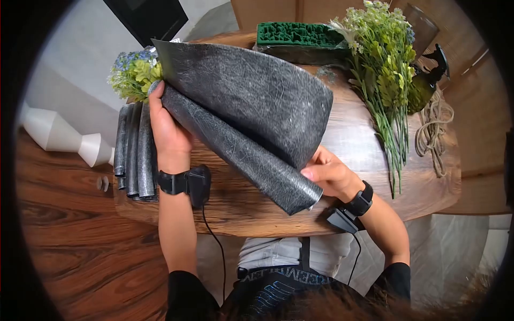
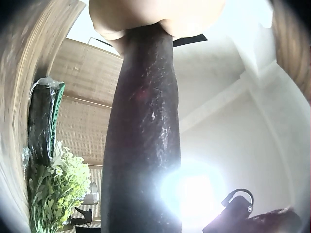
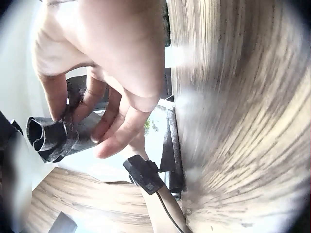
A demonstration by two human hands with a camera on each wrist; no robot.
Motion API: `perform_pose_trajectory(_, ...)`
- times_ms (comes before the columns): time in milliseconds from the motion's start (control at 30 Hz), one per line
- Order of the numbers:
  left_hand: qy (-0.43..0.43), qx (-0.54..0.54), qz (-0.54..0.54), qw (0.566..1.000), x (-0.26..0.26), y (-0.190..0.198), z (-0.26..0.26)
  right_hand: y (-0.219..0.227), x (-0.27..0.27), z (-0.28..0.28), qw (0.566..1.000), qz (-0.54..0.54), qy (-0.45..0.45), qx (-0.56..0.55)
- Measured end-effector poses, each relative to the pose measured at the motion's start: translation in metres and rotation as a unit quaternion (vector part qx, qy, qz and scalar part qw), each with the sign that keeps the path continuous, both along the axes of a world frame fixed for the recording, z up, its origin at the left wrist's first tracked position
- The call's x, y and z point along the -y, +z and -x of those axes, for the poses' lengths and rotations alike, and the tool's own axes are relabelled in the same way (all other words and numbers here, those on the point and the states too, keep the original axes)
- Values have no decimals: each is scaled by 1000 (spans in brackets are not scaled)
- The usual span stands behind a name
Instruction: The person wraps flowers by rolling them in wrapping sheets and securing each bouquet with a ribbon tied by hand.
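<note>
- I hold a partly rolled black sheet [image 1: 257,107] above the wooden table [image 1: 353,128], its loose flap [image 1: 267,85] fanning away from me.
- My left hand [image 1: 170,131] grips the far end of the roll [image 1: 241,150]; my right hand [image 1: 336,174] pinches the near end, thumb on top.
- Even tension at both ends should, I judge, keep the roll straight; a lopsided pull could skew or crease the flap.

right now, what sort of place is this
Probably a flower-arranging workspace, though whether home or studio I can't tell: the wooden table bears a flower bunch, what looks like green floral foam and a loose bundle of cord.
</note>
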State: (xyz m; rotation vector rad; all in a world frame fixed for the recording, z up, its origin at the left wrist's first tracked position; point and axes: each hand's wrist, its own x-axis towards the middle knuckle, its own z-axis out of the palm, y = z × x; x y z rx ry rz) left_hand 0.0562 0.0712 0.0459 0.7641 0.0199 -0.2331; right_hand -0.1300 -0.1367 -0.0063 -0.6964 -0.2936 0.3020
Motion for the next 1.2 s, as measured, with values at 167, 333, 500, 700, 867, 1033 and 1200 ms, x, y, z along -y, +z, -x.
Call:
perform_pose_trajectory(167,4,49,9,999,-3,-3,-1,-2,7,-5,996,-87,-31,-3)
perform_pose_trajectory(333,115,96,-20,989,-10,14,4,-9,2,-17,973,43,-201,-105)
perform_pose_trajectory(500,110,170,-10,979,-18,21,14,2,5,-16,965,80,-222,-116)
perform_pose_trajectory(700,132,134,5,982,-17,14,2,13,1,-13,973,50,-170,-146)
perform_pose_trajectory(867,127,125,9,984,-22,12,-7,10,5,-12,982,91,-132,-104)
perform_pose_trajectory(1033,143,117,-5,983,-20,11,-6,11,15,-13,958,133,-229,-106)
perform_pose_trajectory(1200,70,61,-7,996,-12,9,-1,37,18,-14,910,64,-368,-178)
